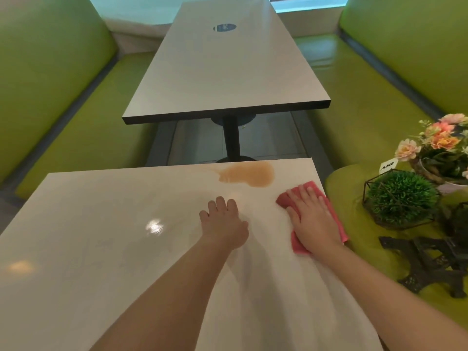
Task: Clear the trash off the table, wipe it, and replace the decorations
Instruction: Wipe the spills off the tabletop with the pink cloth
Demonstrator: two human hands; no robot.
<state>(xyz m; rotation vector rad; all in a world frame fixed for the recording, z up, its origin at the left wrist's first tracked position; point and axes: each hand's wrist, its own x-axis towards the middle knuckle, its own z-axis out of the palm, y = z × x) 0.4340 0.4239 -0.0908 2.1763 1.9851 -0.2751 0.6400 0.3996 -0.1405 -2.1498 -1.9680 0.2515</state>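
- R hand (312, 219) flat on red cloth (334, 224), fingers straight, pressing it onto white table (101, 236) near its right edge.
- L hand (224, 221) just left of cloth, palm down on tabletop, fingers relaxed, holds nothing.
- Brown spill (249, 174) just beyond my fingertips, apart from cloth.
- Decor on green bench (354, 138) right of R hand: flower pot (440, 150), green ball plant (401, 195) in wire frame, black Eiffel tower model (428, 262), prob lying on its side.

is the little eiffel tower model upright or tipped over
Tipped over. The black tower model lies on its side on the green bench seat, not on the table.
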